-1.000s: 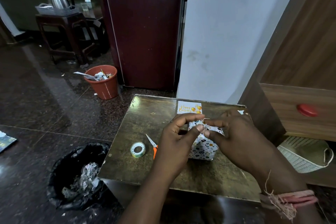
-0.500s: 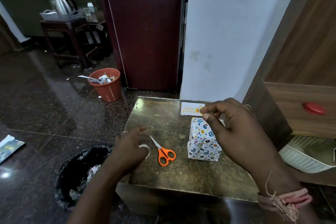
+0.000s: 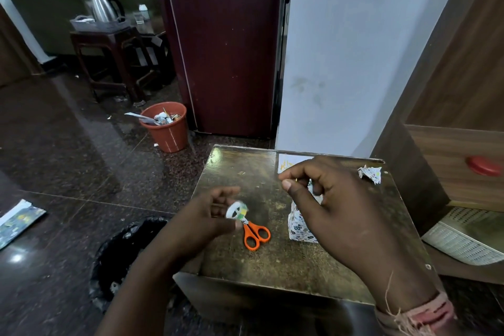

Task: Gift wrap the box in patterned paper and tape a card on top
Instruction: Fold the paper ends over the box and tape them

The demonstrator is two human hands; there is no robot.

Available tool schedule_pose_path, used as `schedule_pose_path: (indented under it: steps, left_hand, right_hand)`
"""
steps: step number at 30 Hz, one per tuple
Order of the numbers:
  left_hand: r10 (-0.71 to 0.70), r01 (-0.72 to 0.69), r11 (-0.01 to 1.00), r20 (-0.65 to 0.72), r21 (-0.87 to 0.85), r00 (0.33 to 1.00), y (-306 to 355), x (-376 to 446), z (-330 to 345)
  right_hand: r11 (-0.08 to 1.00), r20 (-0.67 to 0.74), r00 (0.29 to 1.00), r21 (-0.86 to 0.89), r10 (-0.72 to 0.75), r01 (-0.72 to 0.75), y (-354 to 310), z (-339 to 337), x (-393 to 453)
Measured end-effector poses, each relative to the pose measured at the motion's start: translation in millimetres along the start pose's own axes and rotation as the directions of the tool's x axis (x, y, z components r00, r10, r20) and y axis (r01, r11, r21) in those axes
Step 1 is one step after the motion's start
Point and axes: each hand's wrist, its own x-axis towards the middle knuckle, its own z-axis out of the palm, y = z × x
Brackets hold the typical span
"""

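The box point(image 3: 298, 224), wrapped in white patterned paper, stands on the dark table point(image 3: 245, 172), mostly hidden behind my right hand point(image 3: 332, 210). That hand hovers over it with curled fingers, thumb and forefinger tips close together, and nothing shows between them. My left hand point(image 3: 201, 221) holds the small tape roll point(image 3: 236, 210) lifted off the table, just above the orange-handled scissors point(image 3: 255, 234). The white card point(image 3: 289, 162) with yellow print lies flat at the table's far edge, partly covered by my right fingers.
A crumpled paper scrap point(image 3: 370, 173) lies at the far right corner. A black-lined bin point(image 3: 122, 254) stands on the floor left of the table, an orange bin point(image 3: 166, 128) farther back. A wooden cabinet point(image 3: 450, 158) and a white basket point(image 3: 463, 237) are on the right.
Both hands were pinching at the top of the box. My left hand then went to the tape roll and has lifted it. My right hand rose slightly, staying over the box.
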Motion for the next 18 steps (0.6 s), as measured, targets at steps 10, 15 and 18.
schedule_pose_path:
  steps: [10,15,18]
  left_hand:
    - [0.253,-0.153,0.830,0.119,-0.536,0.960,19,-5,18]
    - [0.282,-0.159,0.809,0.137,-0.566,0.950,18,-3,17]
    - [0.294,-0.164,0.799,0.138,-0.579,0.946,19,-3,16]
  right_hand:
    - [0.951,0.151,0.956,0.141,0.253,-0.274,0,18,-2]
    - [0.875,0.195,0.927,0.314,0.321,-0.369,-7,23,-1]
    - [0.795,0.192,0.912,0.448,0.362,-0.409,-12,25,1]
